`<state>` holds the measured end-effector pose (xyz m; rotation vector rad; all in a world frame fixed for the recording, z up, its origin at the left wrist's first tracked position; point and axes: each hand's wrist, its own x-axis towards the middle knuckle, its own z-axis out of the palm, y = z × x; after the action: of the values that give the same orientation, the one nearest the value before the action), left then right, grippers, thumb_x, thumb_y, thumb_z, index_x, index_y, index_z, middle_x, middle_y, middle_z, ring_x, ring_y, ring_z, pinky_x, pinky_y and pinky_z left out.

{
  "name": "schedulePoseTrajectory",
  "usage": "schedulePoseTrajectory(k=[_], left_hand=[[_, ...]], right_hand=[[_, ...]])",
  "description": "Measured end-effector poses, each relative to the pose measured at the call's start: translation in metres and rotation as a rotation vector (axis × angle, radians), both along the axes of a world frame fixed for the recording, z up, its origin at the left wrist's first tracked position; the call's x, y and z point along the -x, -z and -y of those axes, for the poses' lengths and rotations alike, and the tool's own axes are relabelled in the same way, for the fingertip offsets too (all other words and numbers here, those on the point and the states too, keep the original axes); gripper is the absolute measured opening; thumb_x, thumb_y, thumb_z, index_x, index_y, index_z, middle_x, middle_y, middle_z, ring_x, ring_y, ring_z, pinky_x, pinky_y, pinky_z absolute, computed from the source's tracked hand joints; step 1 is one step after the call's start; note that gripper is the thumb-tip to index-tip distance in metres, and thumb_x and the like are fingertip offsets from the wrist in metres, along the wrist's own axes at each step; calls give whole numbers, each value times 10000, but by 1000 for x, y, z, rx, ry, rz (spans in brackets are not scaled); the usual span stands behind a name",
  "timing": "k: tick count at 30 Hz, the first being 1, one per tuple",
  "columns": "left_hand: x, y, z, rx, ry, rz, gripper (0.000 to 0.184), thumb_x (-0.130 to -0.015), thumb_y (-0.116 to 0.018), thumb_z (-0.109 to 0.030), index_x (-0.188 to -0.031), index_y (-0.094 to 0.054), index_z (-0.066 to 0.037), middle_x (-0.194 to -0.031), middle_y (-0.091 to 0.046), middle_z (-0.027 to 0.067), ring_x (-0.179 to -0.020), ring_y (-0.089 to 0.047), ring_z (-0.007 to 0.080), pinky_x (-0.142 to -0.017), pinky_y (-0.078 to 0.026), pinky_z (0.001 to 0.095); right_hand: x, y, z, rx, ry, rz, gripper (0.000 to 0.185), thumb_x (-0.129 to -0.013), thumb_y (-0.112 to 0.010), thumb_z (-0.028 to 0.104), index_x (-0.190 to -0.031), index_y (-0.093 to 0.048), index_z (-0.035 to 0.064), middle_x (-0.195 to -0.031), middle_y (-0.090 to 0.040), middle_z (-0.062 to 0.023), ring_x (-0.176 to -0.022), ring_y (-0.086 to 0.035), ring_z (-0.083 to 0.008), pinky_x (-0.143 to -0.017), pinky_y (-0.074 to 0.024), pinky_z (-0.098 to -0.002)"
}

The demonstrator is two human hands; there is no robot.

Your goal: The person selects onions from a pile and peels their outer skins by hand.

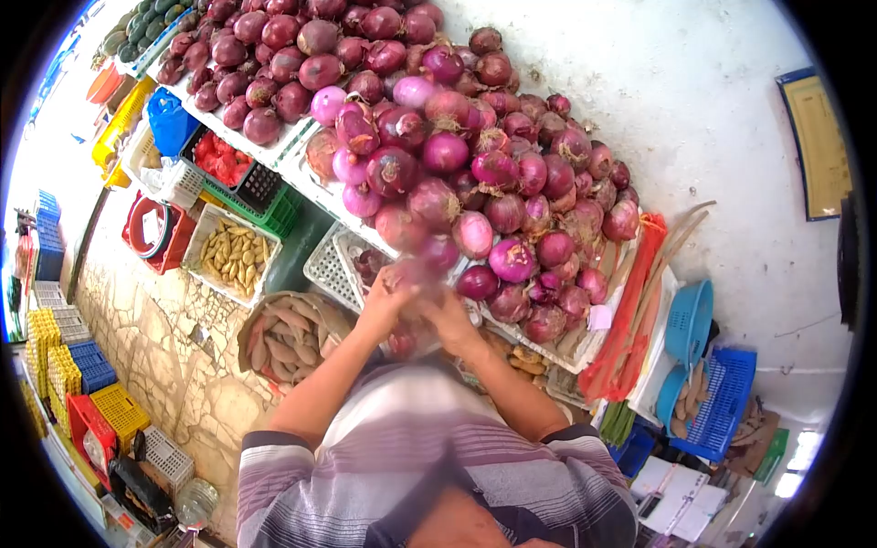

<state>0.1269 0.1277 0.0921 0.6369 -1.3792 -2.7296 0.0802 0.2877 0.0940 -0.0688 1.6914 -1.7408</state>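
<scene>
My left hand (388,290) and right hand (446,315) meet in front of my chest, fingers bent inward and close together; blur between them means I cannot tell whether they are clamped on anything. A reddish, onion-like thing (402,343) shows just below my fingers, between my wrists, seemingly behind something clear. Just beyond my fingertips rises the big heap of red onions (445,152), its near ones closest to my left hand, the rest spreading away and to my right in a white tray (592,354). Left of my hands are a pale crate (322,267) and a sack of tubers (290,336); red netting (630,310) lies right of the heap, with a blue basket (690,320) past it
</scene>
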Motion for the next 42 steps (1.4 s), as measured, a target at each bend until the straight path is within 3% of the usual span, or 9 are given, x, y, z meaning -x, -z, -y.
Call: schedulePoseTrajectory(k=[6, 11, 16, 19, 23, 24, 29, 32, 42], left_hand=[[-1, 25, -10, -34, 40, -5, 400, -937, -675, -137, -1299, -603, 15, -1119, -689, 87, -984, -665, 161, -892, -548, 308], [-9, 69, -19, -176, 14, 165, 327, -1009, -592, -151, -1306, -583, -13, -1146, -692, 121, -989, -712, 257, -897, -594, 409], [-9, 18, -17, -676, -58, 352, 334, -1036, -559, -300, -1225, -648, -40, -1161, -727, 104, -1031, -709, 255, -984, -549, 456], [-15, 43, -15, -711, -34, 448, 396, -1005, -559, -400, -1263, -608, -104, -1225, -678, 133, -1213, -591, 361, -1036, -380, 697], [-17, 69, -15, -697, 24, 481, 417, -1010, -538, -430, -1251, -612, -98, -1226, -684, 116, -1156, -621, 353, -1034, -393, 671], [-15, 72, -14, -711, 34, 493, 411, -1011, -542, -425, -1249, -613, -97, -1214, -687, 113, -1132, -632, 348, -1015, -413, 663], [-6, 116, -17, -617, 74, 577, 380, -1021, -556, -380, -1240, -632, -79, -1135, -704, 110, -1009, -673, 287, -938, -518, 523], [-1, 157, -29, -344, 78, 581, 359, -1027, -555, -344, -1234, -647, -65, -1099, -703, 117, -992, -671, 244, -895, -540, 430], [6, 72, -32, -498, 160, 498, 339, -1065, -505, -257, -1220, -632, 17, -1134, -708, 136, -957, -719, 278, -870, -609, 426]], right_hand=[[-18, 10, -6, -181, -106, -222, 861, -775, -858, 130, -1473, -373, -12, -1373, -559, -196, -1285, -539, -295, -1128, -406, -424], [-30, 9, -12, -271, -157, -375, 953, -767, -852, 112, -1524, -285, -4, -1438, -517, -200, -1342, -509, -295, -1140, -400, -403], [-35, 7, -15, -227, -167, -301, 903, -779, -859, 181, -1509, -362, -7, -1366, -593, -189, -1271, -577, -277, -1090, -449, -400], [-33, 10, -24, -404, -264, -510, 737, -822, -776, 156, -1456, -439, -12, -1287, -635, -230, -1191, -631, -343, -1016, -491, -412], [-25, -8, -30, -484, -335, -387, 488, -875, -652, 121, -1337, -565, -9, -1166, -652, -290, -1082, -643, -438, -917, -516, -445], [-23, 21, -47, -574, -386, -626, 392, -898, -596, 98, -1277, -609, -1, -1089, -653, -299, -1018, -641, -459, -864, -515, -466], [-29, 64, -71, -619, -292, -578, 488, -939, -601, 127, -1402, -539, -16, -1280, -639, -269, -1210, -622, -366, -1020, -476, -392], [-27, 82, -74, -292, -139, -367, 613, -949, -637, 151, -1497, -430, -30, -1422, -566, -219, -1323, -549, -295, -1107, -417, -362], [-29, 61, -60, -328, -122, -396, 884, -768, -873, 168, -1479, -382, -20, -1417, -527, -202, -1313, -520, -262, -1115, -425, -405]])
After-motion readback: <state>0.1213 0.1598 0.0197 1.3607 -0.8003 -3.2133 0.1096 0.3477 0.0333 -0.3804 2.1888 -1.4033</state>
